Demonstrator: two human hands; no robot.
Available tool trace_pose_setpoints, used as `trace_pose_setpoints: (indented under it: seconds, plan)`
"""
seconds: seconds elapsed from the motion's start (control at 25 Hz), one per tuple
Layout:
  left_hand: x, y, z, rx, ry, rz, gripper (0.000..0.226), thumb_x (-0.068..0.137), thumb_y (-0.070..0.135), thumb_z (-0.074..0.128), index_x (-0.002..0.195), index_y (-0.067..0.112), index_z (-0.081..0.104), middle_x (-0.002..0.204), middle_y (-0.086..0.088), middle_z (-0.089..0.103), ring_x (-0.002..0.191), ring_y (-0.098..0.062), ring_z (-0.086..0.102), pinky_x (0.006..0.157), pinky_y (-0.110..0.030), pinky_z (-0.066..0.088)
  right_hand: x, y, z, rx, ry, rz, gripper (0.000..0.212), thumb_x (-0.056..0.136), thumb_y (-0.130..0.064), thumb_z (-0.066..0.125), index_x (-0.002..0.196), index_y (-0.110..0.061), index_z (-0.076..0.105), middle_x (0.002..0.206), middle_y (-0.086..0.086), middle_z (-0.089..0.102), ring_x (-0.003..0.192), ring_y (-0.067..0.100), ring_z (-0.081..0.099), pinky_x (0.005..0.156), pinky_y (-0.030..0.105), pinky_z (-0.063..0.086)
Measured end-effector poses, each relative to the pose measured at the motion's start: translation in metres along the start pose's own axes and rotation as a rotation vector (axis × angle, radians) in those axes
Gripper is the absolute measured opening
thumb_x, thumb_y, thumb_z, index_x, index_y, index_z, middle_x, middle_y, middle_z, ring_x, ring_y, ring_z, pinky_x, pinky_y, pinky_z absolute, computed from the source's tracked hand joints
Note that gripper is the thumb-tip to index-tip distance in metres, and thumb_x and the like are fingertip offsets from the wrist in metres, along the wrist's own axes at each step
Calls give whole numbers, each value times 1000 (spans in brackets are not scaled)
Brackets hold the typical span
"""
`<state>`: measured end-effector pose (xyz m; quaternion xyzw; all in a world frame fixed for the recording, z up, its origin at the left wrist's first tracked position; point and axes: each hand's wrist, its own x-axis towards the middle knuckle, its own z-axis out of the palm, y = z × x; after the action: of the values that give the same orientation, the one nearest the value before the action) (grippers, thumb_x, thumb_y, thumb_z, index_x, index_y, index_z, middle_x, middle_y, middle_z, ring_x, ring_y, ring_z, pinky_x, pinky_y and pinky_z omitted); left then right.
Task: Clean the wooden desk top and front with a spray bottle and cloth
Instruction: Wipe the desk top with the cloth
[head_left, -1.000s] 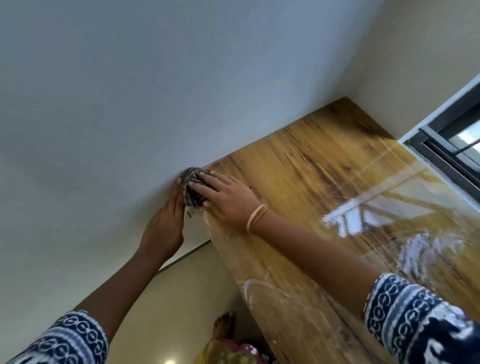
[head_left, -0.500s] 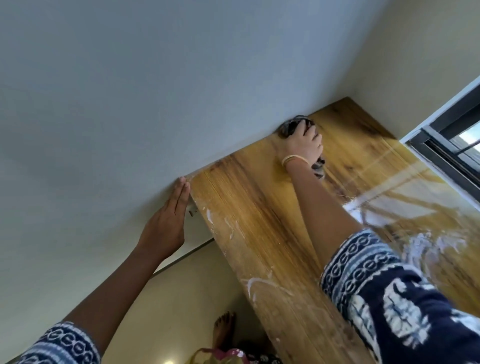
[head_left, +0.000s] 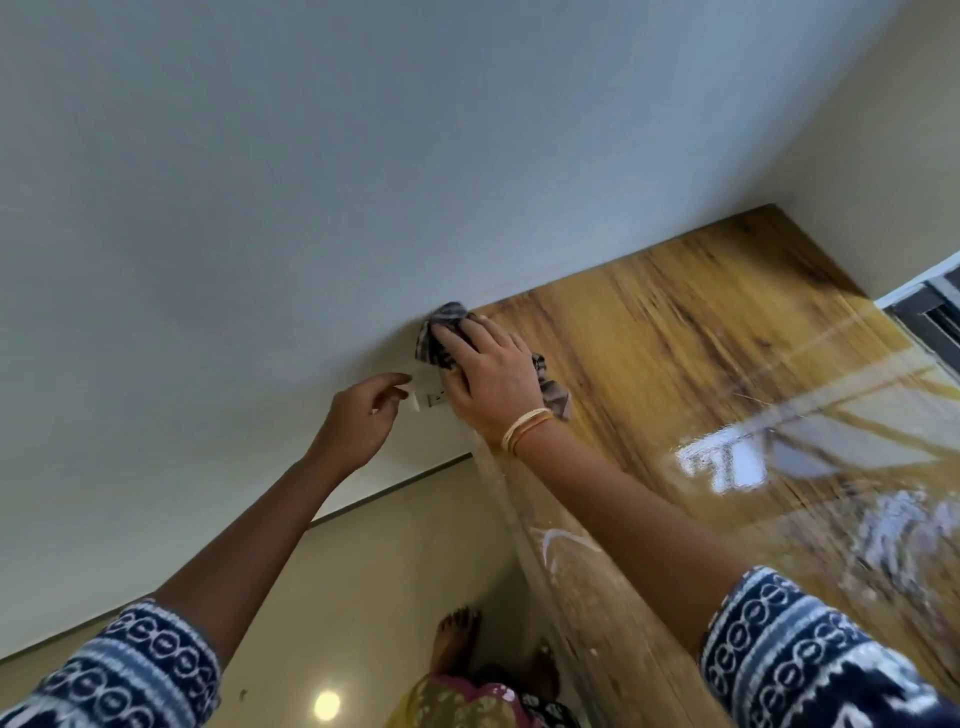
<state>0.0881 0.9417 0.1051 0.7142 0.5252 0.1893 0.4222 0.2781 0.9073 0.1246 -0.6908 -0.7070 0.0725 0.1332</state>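
The wooden desk top runs along the wall, glossy and streaked with wet smears near me. My right hand presses a dark striped cloth flat onto the desk's near left corner, right where it meets the wall. The cloth's other end sticks out beside my wrist. My left hand hovers just left of that corner, off the wall, fingers loosely curled and holding nothing. No spray bottle is in view.
A white wall socket sits on the wall between my two hands. A dark window frame is at the right edge. My bare feet stand on the shiny floor below the desk's front edge.
My right hand has swept the cloth back from the far end of the desk to the near left corner. My left hand has lifted off the wall and curled its fingers.
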Motion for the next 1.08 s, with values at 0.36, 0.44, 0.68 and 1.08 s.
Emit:
trace_pose_setpoints:
  seconds: [0.36, 0.44, 0.68, 1.08]
  plan:
    - [9, 31, 4, -531, -9, -359, 31, 104, 15, 38, 124, 14, 62, 118, -8, 68, 105, -26, 64, 82, -37, 53, -2, 39, -30, 22, -207, -292, 54, 88, -33, 36, 139, -36, 51, 151, -3, 44, 142, 24, 34, 113, 53, 31]
    - [9, 30, 3, -543, -18, -349, 30, 104, 16, 39, 126, 13, 60, 125, -9, 65, 110, -25, 63, 85, -37, 53, -37, 39, -33, 15, -308, -444, 49, 89, -29, 40, 135, -36, 55, 150, -6, 44, 144, 23, 29, 113, 53, 30]
    - [16, 36, 8, -608, -43, -382, 35, 104, 20, 39, 135, 11, 53, 130, -5, 60, 114, -23, 61, 92, -36, 50, -19, 62, -41, 34, -330, -513, 51, 91, -19, 41, 140, -33, 50, 151, -6, 44, 143, 17, 34, 117, 46, 27]
    - [29, 60, 42, -492, 79, -361, 22, 95, 24, 54, 74, 25, 56, 90, -9, 62, 88, -25, 65, 90, -49, 55, -108, 66, -48, 55, -332, -410, 60, 91, -13, 49, 143, -42, 43, 157, -13, 31, 149, 16, 19, 118, 46, 17]
